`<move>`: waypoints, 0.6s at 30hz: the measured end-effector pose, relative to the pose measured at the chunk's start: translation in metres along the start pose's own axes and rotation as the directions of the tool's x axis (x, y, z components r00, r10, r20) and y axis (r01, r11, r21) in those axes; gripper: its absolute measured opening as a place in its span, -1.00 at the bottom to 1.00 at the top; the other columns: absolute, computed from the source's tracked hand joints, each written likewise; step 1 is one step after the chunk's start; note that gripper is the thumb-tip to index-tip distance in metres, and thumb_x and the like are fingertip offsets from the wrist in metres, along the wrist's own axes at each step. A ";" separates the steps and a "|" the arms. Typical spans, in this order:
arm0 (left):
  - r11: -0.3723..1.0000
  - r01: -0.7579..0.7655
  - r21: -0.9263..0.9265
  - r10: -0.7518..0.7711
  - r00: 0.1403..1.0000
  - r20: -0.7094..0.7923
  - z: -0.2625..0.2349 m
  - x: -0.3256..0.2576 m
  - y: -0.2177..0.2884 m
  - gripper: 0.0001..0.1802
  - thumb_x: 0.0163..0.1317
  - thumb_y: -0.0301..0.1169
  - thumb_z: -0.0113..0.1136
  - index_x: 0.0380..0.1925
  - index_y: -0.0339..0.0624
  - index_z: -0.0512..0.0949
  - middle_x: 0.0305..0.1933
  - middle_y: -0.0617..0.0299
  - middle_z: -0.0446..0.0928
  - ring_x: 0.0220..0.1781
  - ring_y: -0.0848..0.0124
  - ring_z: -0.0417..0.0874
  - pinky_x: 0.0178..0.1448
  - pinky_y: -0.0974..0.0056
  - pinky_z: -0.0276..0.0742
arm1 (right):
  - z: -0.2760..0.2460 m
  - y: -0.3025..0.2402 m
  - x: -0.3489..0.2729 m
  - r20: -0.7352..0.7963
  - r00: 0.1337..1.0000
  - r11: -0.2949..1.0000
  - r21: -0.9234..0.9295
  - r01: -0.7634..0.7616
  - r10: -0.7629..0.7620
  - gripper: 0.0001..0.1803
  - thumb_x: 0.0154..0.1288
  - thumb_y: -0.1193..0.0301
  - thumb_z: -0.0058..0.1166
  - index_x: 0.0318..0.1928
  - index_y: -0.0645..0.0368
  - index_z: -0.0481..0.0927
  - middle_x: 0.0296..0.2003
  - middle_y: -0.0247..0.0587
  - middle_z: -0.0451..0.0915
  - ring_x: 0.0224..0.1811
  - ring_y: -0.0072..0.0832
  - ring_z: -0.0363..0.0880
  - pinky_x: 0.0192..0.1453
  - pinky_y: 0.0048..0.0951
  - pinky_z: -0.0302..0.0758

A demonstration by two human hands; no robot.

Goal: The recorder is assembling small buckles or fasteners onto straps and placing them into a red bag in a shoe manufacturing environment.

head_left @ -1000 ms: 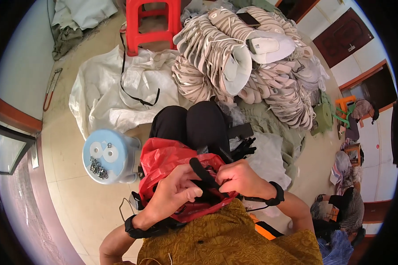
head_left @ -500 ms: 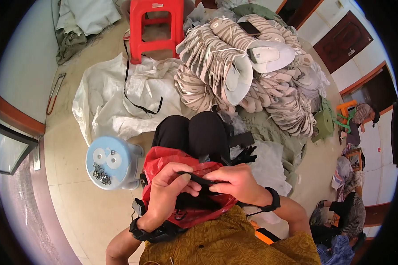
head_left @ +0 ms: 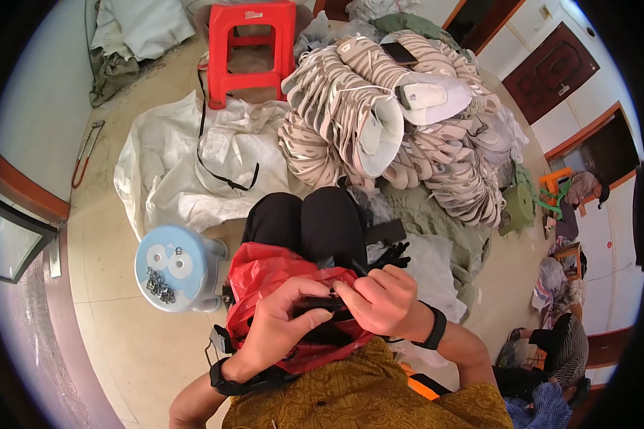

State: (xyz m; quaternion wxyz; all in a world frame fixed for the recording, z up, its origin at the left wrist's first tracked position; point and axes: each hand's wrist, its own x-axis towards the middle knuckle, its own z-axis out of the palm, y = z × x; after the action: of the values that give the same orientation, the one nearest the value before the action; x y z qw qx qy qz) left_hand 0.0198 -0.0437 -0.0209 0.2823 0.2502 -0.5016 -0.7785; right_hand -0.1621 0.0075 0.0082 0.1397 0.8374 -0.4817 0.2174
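Observation:
On my lap lies a red plastic bag [head_left: 254,268] with dark contents in its mouth. Over it, my left hand [head_left: 279,322] is closed, thumb and fingers holding a flat black strap [head_left: 311,303]. My right hand [head_left: 385,304] pinches at the strap's upper end, its fingers curled beside my left fingertips. Whatever small piece sits between the fingertips is mostly hidden. To the left, a light-blue stool [head_left: 211,268] carries a small heap of metal buckles [head_left: 159,287], with one buckle [head_left: 179,251] lying apart.
Ahead is a big pile of bundled beige-and-white shoe uppers [head_left: 322,100], a black phone [head_left: 398,53] on top. A red stool [head_left: 218,57] stands at its left. A white woven sack [head_left: 164,157] with a black strap [head_left: 222,171] covers floor. Other people [head_left: 572,350] sit at right.
My right hand has turned and curled its fingers, moving slightly up at the strap's end. My left hand has shifted a little, still holding the strap. The view has shifted slightly.

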 end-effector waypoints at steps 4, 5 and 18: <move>0.990 -0.063 0.122 0.072 0.995 -0.066 0.000 -0.001 -0.003 -0.74 0.03 -0.60 0.15 -0.24 -0.29 0.40 -0.26 0.29 0.46 -0.26 0.58 0.48 -0.17 0.47 0.43 | 0.001 -0.003 0.009 -0.015 0.999 0.980 0.191 -0.047 0.051 -0.67 -0.30 0.50 0.18 -0.36 0.21 0.56 -0.67 -0.43 0.24 -0.67 -0.56 0.30 -0.62 -0.53 0.21; 0.990 -0.064 0.125 0.076 0.993 -0.092 -0.001 -0.002 -0.003 -0.74 0.03 -0.60 0.15 -0.24 -0.29 0.40 -0.26 0.29 0.46 -0.26 0.58 0.48 -0.17 0.47 0.43 | 0.000 -0.002 0.010 0.054 0.988 0.899 0.409 -0.157 0.147 -0.67 -0.28 0.48 0.22 -0.34 0.19 0.56 -0.66 -0.41 0.29 -0.67 -0.53 0.32 -0.61 -0.52 0.24; 0.433 -0.490 0.756 0.624 0.769 0.141 -0.015 -0.007 -0.007 -0.74 -0.22 -0.54 0.14 -0.42 -0.29 0.40 -0.43 0.14 0.44 -0.38 0.30 0.52 -0.38 0.31 0.45 | 0.016 0.000 0.036 0.857 0.432 -0.287 0.504 -0.814 0.279 -0.74 -0.26 0.68 0.17 -0.39 0.36 0.57 -0.51 -0.27 0.58 -0.48 -0.68 0.48 -0.37 -0.70 0.38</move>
State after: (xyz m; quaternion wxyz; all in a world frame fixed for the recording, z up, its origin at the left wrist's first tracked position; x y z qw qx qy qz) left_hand 0.0331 -0.0460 -0.0323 0.4311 0.2253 -0.8076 -0.3334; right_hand -0.1431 -0.0264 0.0121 -0.6622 0.3666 -0.5700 0.3197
